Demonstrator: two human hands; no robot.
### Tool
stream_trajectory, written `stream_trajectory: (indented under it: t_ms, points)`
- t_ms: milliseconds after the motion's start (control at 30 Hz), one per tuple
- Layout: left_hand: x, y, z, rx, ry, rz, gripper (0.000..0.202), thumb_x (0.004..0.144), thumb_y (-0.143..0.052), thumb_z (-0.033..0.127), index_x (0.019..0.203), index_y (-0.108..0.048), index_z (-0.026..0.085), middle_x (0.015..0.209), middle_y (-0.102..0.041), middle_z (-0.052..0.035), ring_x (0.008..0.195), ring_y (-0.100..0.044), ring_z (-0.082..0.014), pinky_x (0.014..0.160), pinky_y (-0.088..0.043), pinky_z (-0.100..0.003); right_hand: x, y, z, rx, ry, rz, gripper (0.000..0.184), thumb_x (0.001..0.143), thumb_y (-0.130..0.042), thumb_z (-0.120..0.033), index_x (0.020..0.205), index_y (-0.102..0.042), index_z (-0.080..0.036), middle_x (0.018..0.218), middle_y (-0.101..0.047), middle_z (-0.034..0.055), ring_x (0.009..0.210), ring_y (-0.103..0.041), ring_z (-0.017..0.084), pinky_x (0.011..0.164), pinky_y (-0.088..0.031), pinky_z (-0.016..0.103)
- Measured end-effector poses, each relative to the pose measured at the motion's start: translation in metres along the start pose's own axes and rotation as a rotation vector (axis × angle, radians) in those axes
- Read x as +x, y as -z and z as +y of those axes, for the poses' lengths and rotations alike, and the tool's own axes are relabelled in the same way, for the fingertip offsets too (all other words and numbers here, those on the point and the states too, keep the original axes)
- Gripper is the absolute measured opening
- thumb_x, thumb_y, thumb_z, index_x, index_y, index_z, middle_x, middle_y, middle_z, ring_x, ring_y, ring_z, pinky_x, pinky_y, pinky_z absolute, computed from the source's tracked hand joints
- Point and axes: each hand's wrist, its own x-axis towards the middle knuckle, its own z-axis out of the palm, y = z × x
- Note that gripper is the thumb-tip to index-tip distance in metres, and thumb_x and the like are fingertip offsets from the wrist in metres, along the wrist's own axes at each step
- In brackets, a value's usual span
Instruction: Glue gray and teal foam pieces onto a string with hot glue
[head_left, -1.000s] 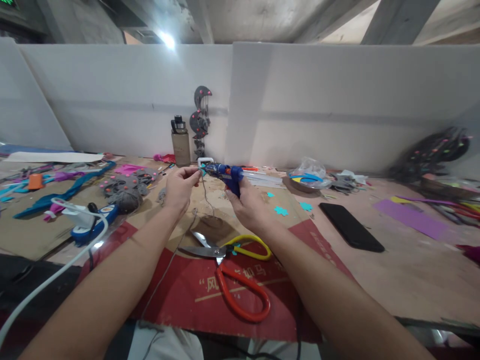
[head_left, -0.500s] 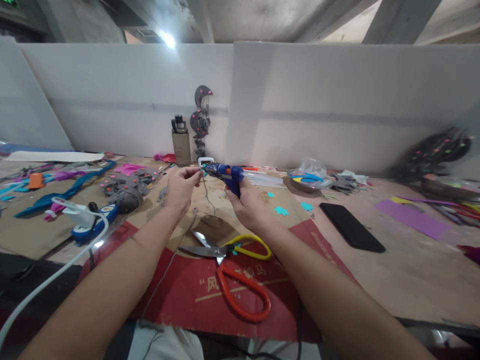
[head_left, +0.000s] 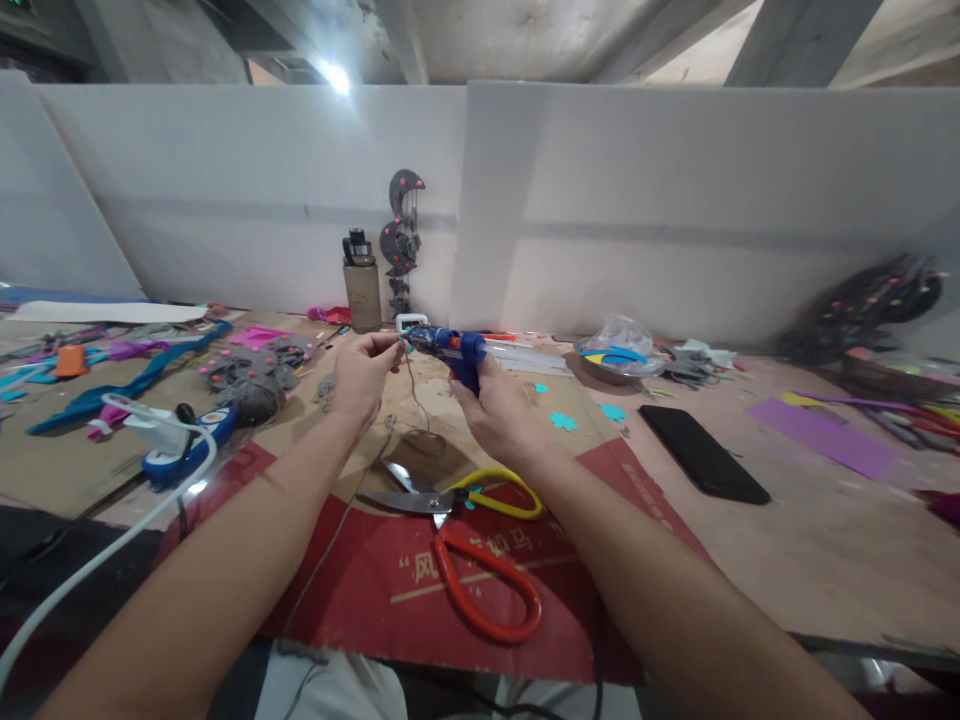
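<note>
My right hand (head_left: 499, 410) is wrapped round the handle of a blue glue gun (head_left: 461, 350), whose nozzle points left. Close to that nozzle, my left hand (head_left: 366, 375) pinches a strand of grey yarn (head_left: 413, 385). The strand hangs from the fingertips, and more yarn runs down toward my lap. A small turquoise bit shows at the fingertips, too small to make out fully. Below both hands, scissors (head_left: 439, 505) with one red and one yellow handle lie with blades apart on a red and brown cardboard sheet (head_left: 360, 590).
Turquoise flower cutouts (head_left: 562, 421) and a black phone (head_left: 703, 454) lie to the right. On the left are a blue power strip (head_left: 187, 455) with a white cable and a grey yarn ball (head_left: 259, 398). A bottle (head_left: 362, 290) stands at the back, near a bowl (head_left: 619, 368).
</note>
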Motion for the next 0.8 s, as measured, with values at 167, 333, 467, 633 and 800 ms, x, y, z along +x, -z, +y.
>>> stream_trajectory:
  t_ms: [167, 333, 467, 633, 800]
  points:
    - [-0.0002, -0.0005, 0.0004, 0.003, -0.011, 0.007, 0.015, 0.057, -0.072, 0.024, 0.068, -0.066, 0.015, 0.059, -0.058, 0.0009, 0.048, -0.045, -0.006, 0.047, -0.036, -0.02, 0.0005, 0.0011, -0.0014, -0.003, -0.011, -0.013, 0.028, 0.085, -0.043, -0.026, 0.11, -0.049, -0.016, 0.099, -0.062, 0.0131, 0.091, -0.057, 0.024, 0.079, -0.045, 0.038]
    - [-0.0015, -0.0013, 0.0029, 0.022, -0.006, 0.007, 0.014, 0.058, -0.071, 0.023, 0.066, -0.065, 0.014, 0.059, -0.058, 0.0006, 0.048, -0.044, -0.0059, 0.047, -0.036, -0.02, 0.0001, 0.0009, -0.0012, -0.025, -0.031, -0.023, 0.027, 0.085, -0.043, -0.028, 0.108, -0.049, -0.014, 0.098, -0.062, 0.0146, 0.088, -0.057, 0.025, 0.077, -0.045, 0.04]
    - [-0.0015, -0.001, 0.0025, 0.03, -0.015, -0.001, 0.016, 0.057, -0.072, 0.024, 0.068, -0.065, 0.014, 0.061, -0.058, 0.0006, 0.049, -0.045, -0.0063, 0.048, -0.036, -0.021, -0.0003, 0.0, 0.0002, -0.014, -0.033, -0.004, 0.026, 0.085, -0.043, -0.028, 0.107, -0.049, -0.016, 0.098, -0.061, 0.0135, 0.087, -0.057, 0.024, 0.078, -0.045, 0.04]
    - [-0.002, -0.001, 0.0026, 0.027, -0.023, -0.004, 0.016, 0.057, -0.072, 0.024, 0.067, -0.066, 0.014, 0.061, -0.059, -0.0001, 0.049, -0.045, -0.0063, 0.048, -0.036, -0.022, 0.0002, -0.0003, 0.0012, -0.015, -0.044, -0.009, 0.028, 0.085, -0.043, -0.028, 0.11, -0.048, -0.015, 0.098, -0.061, 0.0134, 0.088, -0.056, 0.024, 0.078, -0.045, 0.039]
    - [-0.0015, 0.0, 0.0027, -0.008, -0.008, -0.008, 0.018, 0.056, -0.073, 0.026, 0.067, -0.065, 0.015, 0.062, -0.059, 0.0002, 0.049, -0.046, -0.0061, 0.048, -0.036, -0.02, 0.0004, 0.0004, 0.0013, 0.006, -0.053, 0.005, 0.029, 0.085, -0.043, -0.028, 0.111, -0.048, -0.016, 0.097, -0.061, 0.0128, 0.086, -0.057, 0.023, 0.079, -0.045, 0.039]
